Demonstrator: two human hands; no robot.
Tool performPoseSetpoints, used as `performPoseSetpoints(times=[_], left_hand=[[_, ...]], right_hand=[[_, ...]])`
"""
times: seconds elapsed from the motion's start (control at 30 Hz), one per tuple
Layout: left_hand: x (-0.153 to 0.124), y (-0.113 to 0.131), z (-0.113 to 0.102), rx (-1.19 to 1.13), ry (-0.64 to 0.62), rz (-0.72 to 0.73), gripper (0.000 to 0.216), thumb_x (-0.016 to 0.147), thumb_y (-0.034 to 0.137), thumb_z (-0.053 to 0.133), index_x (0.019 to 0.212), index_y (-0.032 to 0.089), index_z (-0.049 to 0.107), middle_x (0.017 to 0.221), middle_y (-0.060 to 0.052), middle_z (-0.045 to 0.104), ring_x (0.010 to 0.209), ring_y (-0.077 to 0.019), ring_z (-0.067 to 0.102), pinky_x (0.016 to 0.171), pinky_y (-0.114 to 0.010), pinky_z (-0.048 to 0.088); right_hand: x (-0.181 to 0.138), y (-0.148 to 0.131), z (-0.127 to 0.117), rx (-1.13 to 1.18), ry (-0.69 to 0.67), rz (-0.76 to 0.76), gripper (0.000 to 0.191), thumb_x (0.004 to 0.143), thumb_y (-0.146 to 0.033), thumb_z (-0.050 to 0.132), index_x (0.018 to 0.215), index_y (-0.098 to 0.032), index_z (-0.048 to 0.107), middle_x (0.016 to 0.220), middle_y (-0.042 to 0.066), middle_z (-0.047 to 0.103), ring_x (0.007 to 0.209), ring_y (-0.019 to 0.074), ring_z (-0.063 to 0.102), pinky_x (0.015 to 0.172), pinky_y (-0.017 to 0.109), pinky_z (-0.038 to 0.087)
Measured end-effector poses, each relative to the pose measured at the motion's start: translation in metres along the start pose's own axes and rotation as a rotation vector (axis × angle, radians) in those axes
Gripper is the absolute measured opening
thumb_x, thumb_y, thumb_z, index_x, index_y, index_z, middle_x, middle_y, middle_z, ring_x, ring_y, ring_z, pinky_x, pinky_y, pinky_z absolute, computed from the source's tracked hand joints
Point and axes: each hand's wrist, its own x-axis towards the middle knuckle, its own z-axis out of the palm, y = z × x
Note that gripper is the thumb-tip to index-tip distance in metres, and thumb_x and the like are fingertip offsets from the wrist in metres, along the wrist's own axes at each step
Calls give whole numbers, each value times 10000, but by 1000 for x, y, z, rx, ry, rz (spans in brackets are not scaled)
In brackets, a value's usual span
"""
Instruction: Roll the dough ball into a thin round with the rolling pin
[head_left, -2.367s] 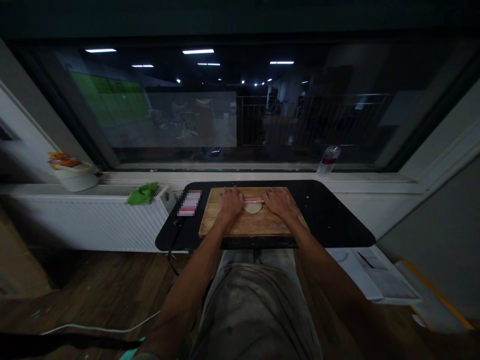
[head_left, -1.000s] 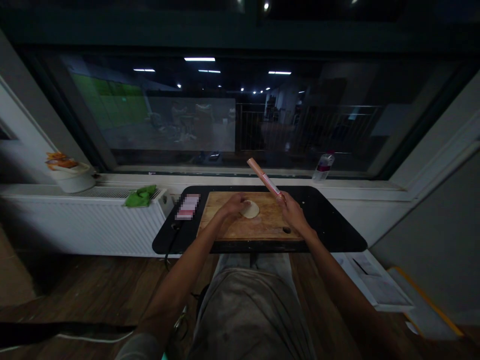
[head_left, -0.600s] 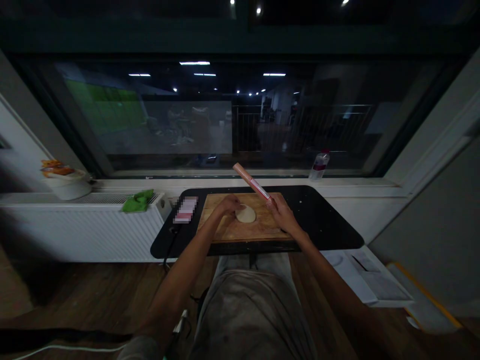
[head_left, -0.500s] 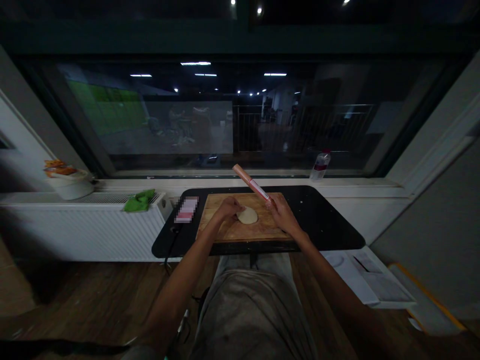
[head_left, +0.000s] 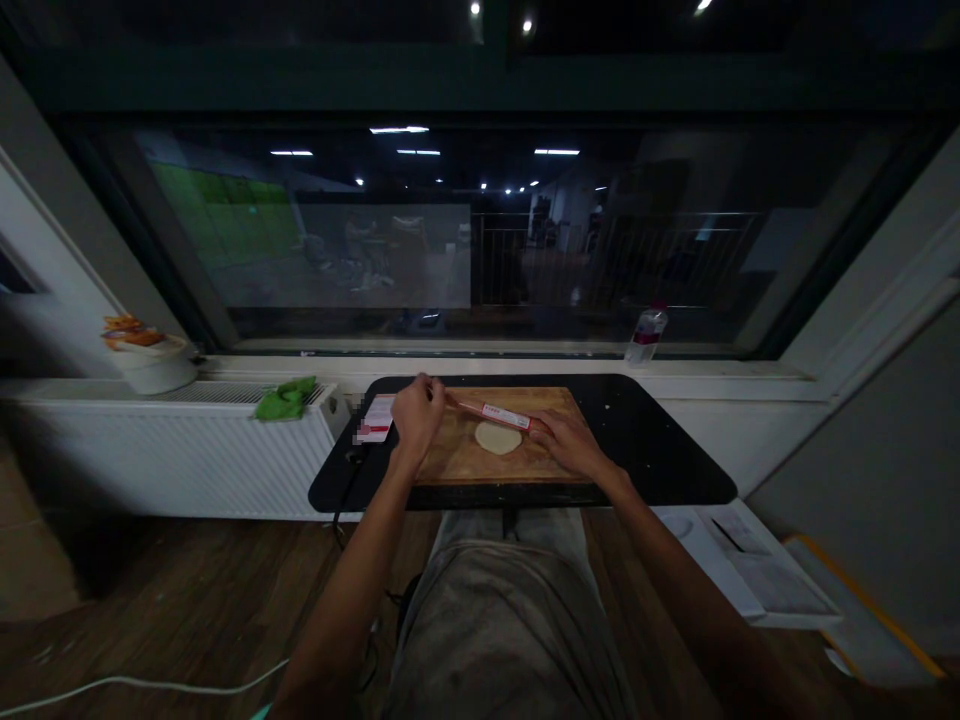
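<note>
A thin wooden rolling pin (head_left: pixel 491 412) with a red-and-white label is held a little above a wooden board (head_left: pixel 465 466) on a small black table (head_left: pixel 652 450). My left hand (head_left: pixel 415 412) is closed round its left end. My right hand (head_left: pixel 559 438) grips its right end. A small flat round of pale dough (head_left: pixel 498 438) lies on the board just under and in front of the pin, between my hands.
A blurred-out card (head_left: pixel 375 418) lies on the table's left part. A green cloth (head_left: pixel 285 397) sits on the white radiator, a white bowl (head_left: pixel 152 366) farther left. A water bottle (head_left: pixel 646 336) stands on the sill by the dark window. Papers (head_left: pixel 739 565) lie on the floor at right.
My left hand left the dough and took the pin's free end. The pin came down from pointing up and away to lying level across the board over the dough.
</note>
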Motion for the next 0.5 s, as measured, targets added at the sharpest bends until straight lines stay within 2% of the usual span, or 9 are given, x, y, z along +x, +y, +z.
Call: performPoseSetpoints(times=[0.07, 0.17, 0.33, 0.43, 0.5], left_hand=[[4, 8, -1, 76, -15, 143, 337, 1187, 368, 495, 1136, 206, 786, 1147, -163, 844, 1150, -335, 748, 940, -392, 505], [7, 22, 9, 169, -146, 339, 275, 1180, 294, 509, 1208, 209, 769, 1295, -169, 826, 1306, -338, 706, 1070, -417, 516], [8, 29, 25, 289, -352, 378, 339, 1192, 295, 503, 1444, 159, 687, 1445, -213, 786, 1372, -348, 716, 1127, -431, 534], [11, 25, 30, 330, -421, 389, 382, 1195, 300, 483, 1488, 130, 659, 1445, -234, 783, 1375, -364, 724, 1144, -447, 542], [16, 22, 33, 345, -468, 391, 405, 1179, 288, 499, 1521, 124, 640, 1452, -237, 777, 1382, -367, 723, 1154, -453, 547]], right_hand=[[5, 0, -3, 18, -29, -44, 454, 1123, -292, 646, 1569, -269, 729, 1548, 118, 781, 1453, 301, 723, 1263, 490, 558], [16, 3, -6, -10, -66, -51, 432, 1107, -278, 686, 1534, -275, 749, 1545, 108, 783, 1449, 298, 726, 1268, 481, 551], [34, 8, -7, 6, -106, -33, 382, 1115, -290, 708, 1488, -280, 788, 1518, 90, 810, 1405, 290, 759, 1216, 429, 579], [44, -1, -7, 20, -132, 49, 296, 1169, -371, 650, 1331, -238, 859, 1354, 89, 873, 1233, 266, 822, 1072, 338, 620], [50, -11, -8, -41, -132, 111, 387, 1211, -442, 575, 1223, -221, 893, 1276, 105, 889, 1161, 275, 832, 1007, 328, 618]])
